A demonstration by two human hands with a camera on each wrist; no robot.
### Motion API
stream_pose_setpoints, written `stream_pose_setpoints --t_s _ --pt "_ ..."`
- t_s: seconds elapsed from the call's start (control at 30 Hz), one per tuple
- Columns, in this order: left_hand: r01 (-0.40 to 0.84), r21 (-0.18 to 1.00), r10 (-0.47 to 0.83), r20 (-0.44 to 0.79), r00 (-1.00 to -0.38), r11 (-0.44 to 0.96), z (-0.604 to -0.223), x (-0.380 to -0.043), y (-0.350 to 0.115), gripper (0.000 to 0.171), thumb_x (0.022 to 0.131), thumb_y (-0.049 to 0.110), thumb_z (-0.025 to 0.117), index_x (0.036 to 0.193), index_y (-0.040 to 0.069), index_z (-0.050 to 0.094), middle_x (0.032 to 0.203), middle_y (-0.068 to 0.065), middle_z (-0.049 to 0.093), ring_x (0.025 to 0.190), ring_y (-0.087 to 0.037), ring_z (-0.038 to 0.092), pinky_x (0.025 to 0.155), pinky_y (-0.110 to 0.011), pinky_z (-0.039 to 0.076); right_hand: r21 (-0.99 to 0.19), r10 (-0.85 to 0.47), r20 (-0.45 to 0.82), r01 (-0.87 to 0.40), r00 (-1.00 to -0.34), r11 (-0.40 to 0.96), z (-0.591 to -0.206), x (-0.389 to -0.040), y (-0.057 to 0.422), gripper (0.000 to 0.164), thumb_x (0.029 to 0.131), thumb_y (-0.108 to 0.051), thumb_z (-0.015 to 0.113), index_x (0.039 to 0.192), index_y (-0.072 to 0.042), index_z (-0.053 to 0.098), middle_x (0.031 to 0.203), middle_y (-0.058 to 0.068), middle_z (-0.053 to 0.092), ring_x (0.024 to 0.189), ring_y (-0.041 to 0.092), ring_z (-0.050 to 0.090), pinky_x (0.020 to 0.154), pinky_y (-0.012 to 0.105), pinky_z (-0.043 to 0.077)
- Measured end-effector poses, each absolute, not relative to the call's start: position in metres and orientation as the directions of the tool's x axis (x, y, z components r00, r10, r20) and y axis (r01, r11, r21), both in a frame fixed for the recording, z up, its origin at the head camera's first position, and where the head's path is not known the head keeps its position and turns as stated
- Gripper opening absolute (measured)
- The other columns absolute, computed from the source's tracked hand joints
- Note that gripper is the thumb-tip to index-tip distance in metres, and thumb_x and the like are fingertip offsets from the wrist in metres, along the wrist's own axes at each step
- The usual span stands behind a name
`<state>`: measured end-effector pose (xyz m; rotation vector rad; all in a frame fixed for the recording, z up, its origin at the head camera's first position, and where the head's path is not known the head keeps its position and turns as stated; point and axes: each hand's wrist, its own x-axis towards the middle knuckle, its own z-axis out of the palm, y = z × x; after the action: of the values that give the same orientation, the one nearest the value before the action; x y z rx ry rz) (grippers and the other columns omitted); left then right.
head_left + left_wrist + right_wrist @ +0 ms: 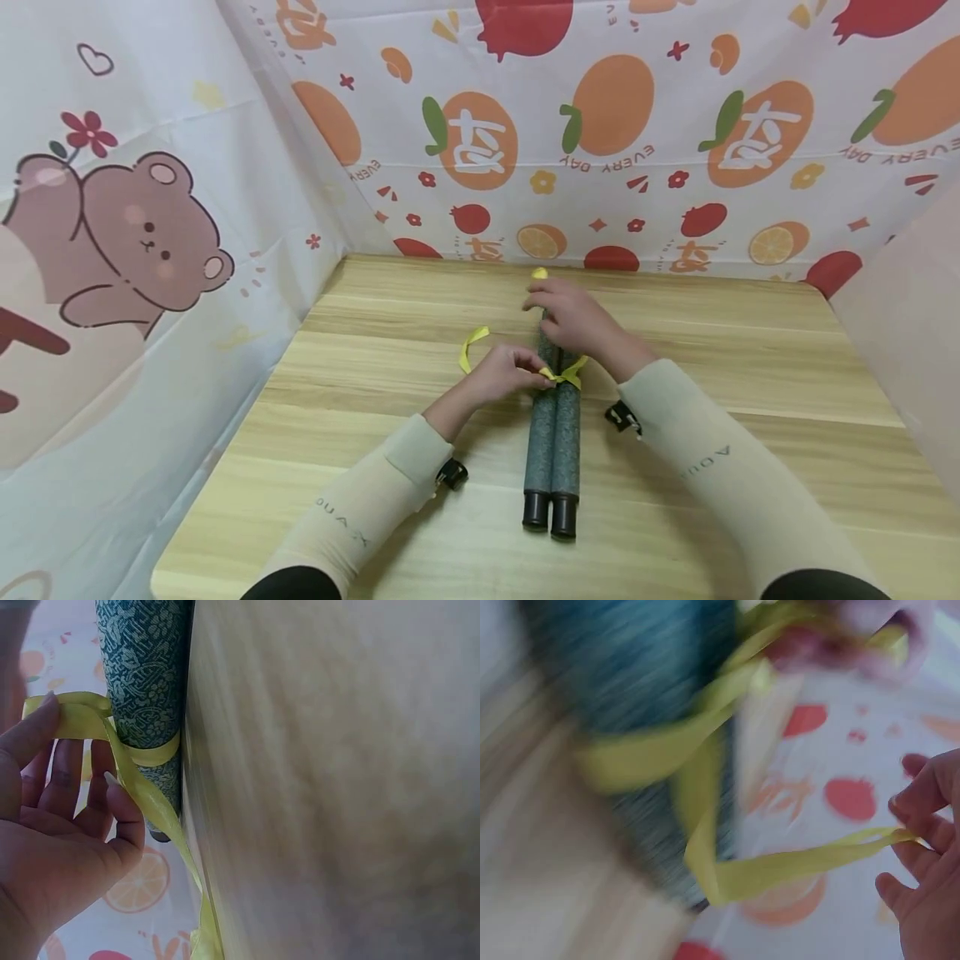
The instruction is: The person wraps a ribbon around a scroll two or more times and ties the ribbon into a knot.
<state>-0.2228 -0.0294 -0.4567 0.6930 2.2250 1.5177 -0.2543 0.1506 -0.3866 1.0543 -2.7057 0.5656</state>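
Observation:
Two rolled scrolls (552, 450) lie side by side on the table, covered in patterned blue-green fabric with dark knobs at the near ends. A yellow ribbon (572, 372) wraps round their middle. My left hand (504, 372) is at the scrolls' left side, pinching a folded loop of the ribbon (79, 720) between thumb and fingers. Above the far half of the scrolls, my right hand (576, 318) holds another length of the ribbon (802, 870), drawn out from the wrap. One ribbon tail hangs loose left of the left hand.
The wooden table (360, 350) has a patterned fruit cloth (660, 200) behind it and a bear-print cloth (142, 242) on the left. A small black device (452, 474) sits at the left wrist, another (622, 417) at the right.

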Motion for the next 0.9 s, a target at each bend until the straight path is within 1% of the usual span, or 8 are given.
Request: stream_pose_setpoints --t_s 0.1,0.17,0.27,0.37,0.53,0.6,0.77,0.9 --pt "0.226 0.923 0.59 -0.001 -0.807 0.311 -0.457 -0.223 -0.029 0.009 0.087 0.014 0.076 0.091 0.006 0.076 0.087 -0.004 0.075 0.077 -0.009 0.065 0.069 -0.024 0.051 -0.301 -0.695 0.309 -0.76 -0.649 0.576 -0.372 -0.255 0.127 0.042 0.087 0.006 0.048 0.119 -0.009 0.07 0.138 0.012 0.058 0.132 0.029 0.05 0.103 0.045 0.045" --pt "0.237 0.92 0.596 0.004 -0.803 0.313 -0.457 -0.223 -0.028 0.01 0.087 0.016 0.076 0.091 0.007 0.076 0.087 -0.004 0.075 0.077 -0.009 0.064 0.07 -0.024 0.052 -0.335 -0.712 0.29 -0.765 -0.64 0.551 -0.365 -0.254 0.118 0.048 0.087 0.008 0.045 0.126 -0.011 0.067 0.139 0.008 0.057 0.132 0.026 0.051 0.099 0.042 0.047" --pt "0.238 0.918 0.604 -0.001 -0.797 0.316 -0.457 -0.224 -0.028 0.012 0.087 0.02 0.077 0.091 0.009 0.076 0.088 -0.002 0.075 0.079 -0.011 0.066 0.072 -0.026 0.054 -0.413 -0.672 0.243 -0.701 -0.7 0.581 -0.361 -0.25 0.116 0.053 0.09 0.005 0.043 0.136 -0.015 0.059 0.14 0.003 0.057 0.125 0.022 0.056 0.091 0.04 0.05" --pt "0.227 0.921 0.6 -0.009 -0.8 0.317 -0.457 -0.225 -0.029 0.009 0.088 0.018 0.076 0.092 0.01 0.076 0.09 -0.002 0.075 0.081 -0.012 0.067 0.073 -0.027 0.055 -0.494 -0.601 0.208 -0.613 -0.772 0.617 -0.367 -0.248 0.125 0.046 0.095 -0.002 0.045 0.136 -0.017 0.058 0.132 0.003 0.062 0.112 0.021 0.062 0.089 0.041 0.052" --pt "0.212 0.927 0.574 -0.004 -0.819 0.309 -0.455 -0.226 -0.029 0.007 0.088 0.014 0.074 0.092 0.008 0.076 0.087 -0.004 0.074 0.077 -0.011 0.065 0.067 -0.026 0.053 -0.564 -0.527 0.215 -0.545 -0.822 0.62 -0.387 -0.242 0.149 0.022 0.1 -0.022 0.056 0.117 -0.016 0.068 0.1 0.002 0.07 0.081 0.017 0.061 0.073 0.037 0.051" --pt "0.21 0.925 0.559 -0.002 -0.829 0.316 -0.455 -0.226 -0.028 0.007 0.088 0.014 0.075 0.091 0.008 0.076 0.085 -0.004 0.073 0.074 -0.009 0.063 0.064 -0.024 0.051 -0.587 -0.524 0.215 -0.538 -0.824 0.605 -0.394 -0.236 0.155 0.018 0.099 -0.03 0.06 0.107 -0.018 0.071 0.091 -0.002 0.07 0.075 0.015 0.059 0.069 0.034 0.051" --pt "0.181 0.928 0.498 -0.005 -0.867 0.325 -0.455 -0.227 -0.023 0.011 0.087 0.016 0.075 0.086 0.005 0.072 0.078 -0.006 0.07 0.064 -0.007 0.056 0.06 -0.022 0.047 -0.601 -0.524 0.189 -0.52 -0.83 0.607 -0.408 -0.219 0.163 0.027 0.092 -0.047 0.065 0.099 -0.022 0.071 0.087 -0.008 0.069 0.07 0.012 0.058 0.063 0.03 0.05" --pt "0.126 0.958 0.433 0.003 -0.902 0.257 -0.456 -0.228 -0.018 0.012 0.085 0.004 0.074 0.091 0.004 0.064 0.075 -0.003 0.07 0.066 -0.006 0.058 0.063 -0.021 0.048 -0.594 -0.456 0.174 -0.462 -0.873 0.659 -0.414 -0.211 0.166 0.033 0.089 -0.048 0.07 0.102 -0.018 0.071 0.092 -0.003 0.07 0.07 0.012 0.057 0.062 0.03 0.049"
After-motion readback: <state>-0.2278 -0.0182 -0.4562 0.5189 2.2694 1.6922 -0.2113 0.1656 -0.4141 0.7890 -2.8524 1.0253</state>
